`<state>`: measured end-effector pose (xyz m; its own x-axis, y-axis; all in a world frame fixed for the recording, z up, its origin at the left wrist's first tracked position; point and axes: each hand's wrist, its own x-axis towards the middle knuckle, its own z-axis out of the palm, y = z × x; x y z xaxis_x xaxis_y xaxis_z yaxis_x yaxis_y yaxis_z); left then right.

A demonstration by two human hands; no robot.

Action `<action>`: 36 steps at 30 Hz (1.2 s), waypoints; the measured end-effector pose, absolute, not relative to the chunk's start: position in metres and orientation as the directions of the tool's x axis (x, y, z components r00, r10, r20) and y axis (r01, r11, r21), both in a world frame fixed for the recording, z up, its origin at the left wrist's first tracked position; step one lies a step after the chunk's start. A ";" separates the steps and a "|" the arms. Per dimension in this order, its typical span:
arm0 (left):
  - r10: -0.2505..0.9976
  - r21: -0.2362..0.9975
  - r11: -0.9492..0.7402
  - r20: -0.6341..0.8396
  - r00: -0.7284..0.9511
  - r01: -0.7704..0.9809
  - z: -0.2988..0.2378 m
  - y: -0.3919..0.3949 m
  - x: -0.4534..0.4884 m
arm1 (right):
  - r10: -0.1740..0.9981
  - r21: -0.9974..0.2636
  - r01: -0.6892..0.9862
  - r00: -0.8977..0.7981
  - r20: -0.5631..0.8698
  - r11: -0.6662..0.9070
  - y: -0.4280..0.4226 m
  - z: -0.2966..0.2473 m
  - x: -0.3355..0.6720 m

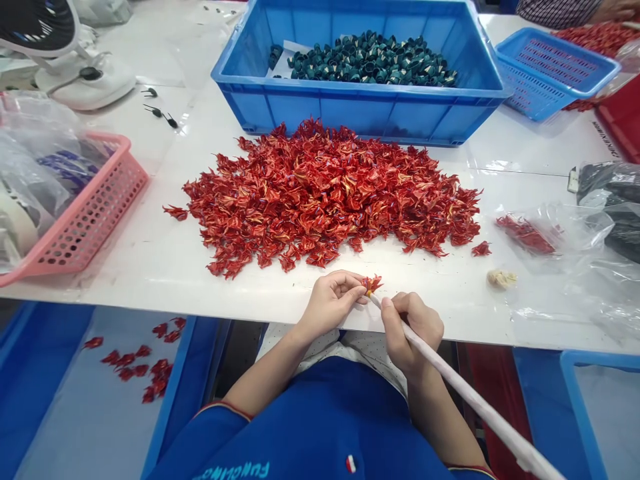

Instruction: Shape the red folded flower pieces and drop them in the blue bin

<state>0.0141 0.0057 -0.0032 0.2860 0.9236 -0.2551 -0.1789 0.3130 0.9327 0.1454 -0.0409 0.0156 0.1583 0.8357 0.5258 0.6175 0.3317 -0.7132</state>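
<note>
My left hand (330, 303) pinches a small red folded-paper blossom (371, 285) at the table's front edge. My right hand (413, 327) grips a long white paper-wrapped stem (480, 407), and the stem's upper tip reaches the blossom's underside. The stem runs down past my right forearm towards the lower right. A large heap of similar red-and-gold blossoms (320, 200) lies on the white table (150, 267) just beyond my hands. Neither hand touches the heap.
A blue crate (360, 100) of dark green pieces stands behind the heap. Nearby are a pink basket (90, 213), a blue basket (555, 73), plastic bags (550, 247), and a beige tuft (501, 279). A lower blue tray (125, 380) holds red blossoms. A co-worker's hand (615, 10) shows top right.
</note>
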 end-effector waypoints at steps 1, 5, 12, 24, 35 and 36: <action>0.922 0.929 0.319 -0.258 0.289 -0.188 -0.003 0.006 0.014 | 0.840 -0.714 0.622 0.162 0.518 0.321 -0.041 0.017 0.146; 0.909 0.908 0.363 -0.295 0.294 -0.211 0.000 0.007 0.013 | 0.885 -0.734 0.613 0.118 0.450 0.292 -0.043 0.021 0.147; 0.879 0.869 0.440 -0.367 0.303 -0.225 0.005 0.009 0.012 | 0.812 -0.846 0.506 0.414 0.410 0.169 -0.051 0.014 0.156; 0.904 0.806 0.424 -0.349 0.247 -0.412 0.009 0.010 0.009 | 0.776 -0.890 0.446 0.525 0.349 0.099 -0.022 0.015 0.205; 0.854 0.764 0.510 -0.393 0.341 -0.396 0.012 0.012 0.008 | 0.833 -0.636 0.678 0.544 0.098 -0.368 0.033 0.026 0.247; 0.854 0.773 0.506 -0.389 0.345 -0.381 0.012 0.012 0.008 | 0.839 -0.605 0.689 0.540 0.063 -0.399 0.038 0.025 0.248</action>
<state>0.0080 0.0118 0.0117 0.3454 0.8541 -0.3889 -0.3814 0.5064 0.7734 0.2476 0.0381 0.0245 0.5403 0.8391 0.0626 0.6891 -0.3985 -0.6052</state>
